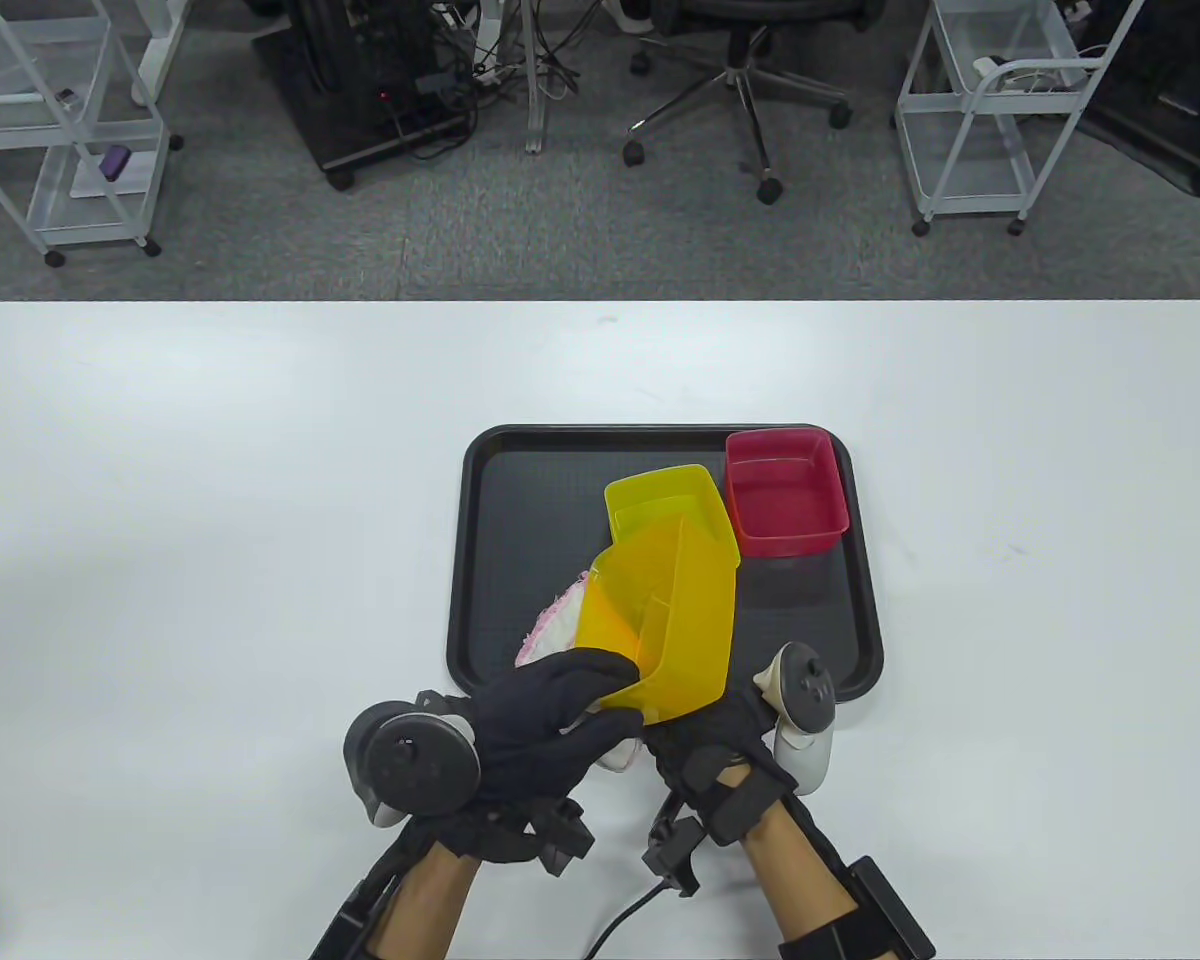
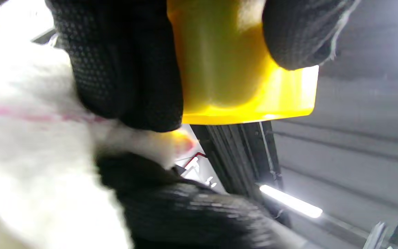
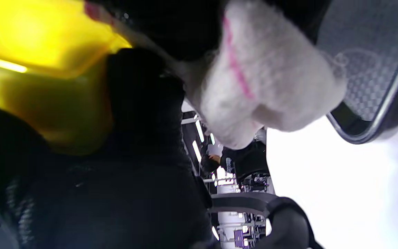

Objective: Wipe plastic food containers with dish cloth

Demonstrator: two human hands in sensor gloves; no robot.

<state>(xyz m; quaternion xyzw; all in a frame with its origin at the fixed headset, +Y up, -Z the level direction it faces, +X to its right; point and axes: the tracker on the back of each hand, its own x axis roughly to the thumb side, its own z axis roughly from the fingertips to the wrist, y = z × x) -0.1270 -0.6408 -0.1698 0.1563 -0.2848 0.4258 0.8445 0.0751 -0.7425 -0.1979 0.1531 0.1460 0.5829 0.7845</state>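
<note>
No legible txt anywhere.

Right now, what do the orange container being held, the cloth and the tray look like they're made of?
Orange container: translucent glossy plastic, since its inner divider shows through the walls.
Cloth: fluffy white textile with pink stripes, probably microfibre or terry; the pile looks fuzzy.
Tray: black, matte, with a fine textured grid, likely plastic, though that is uncertain.

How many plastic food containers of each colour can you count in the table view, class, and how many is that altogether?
Yellow containers: 2, one held tilted in the hands and one standing on the tray behind it
Red containers: 1, at the tray's far right corner
Total: 3
</note>
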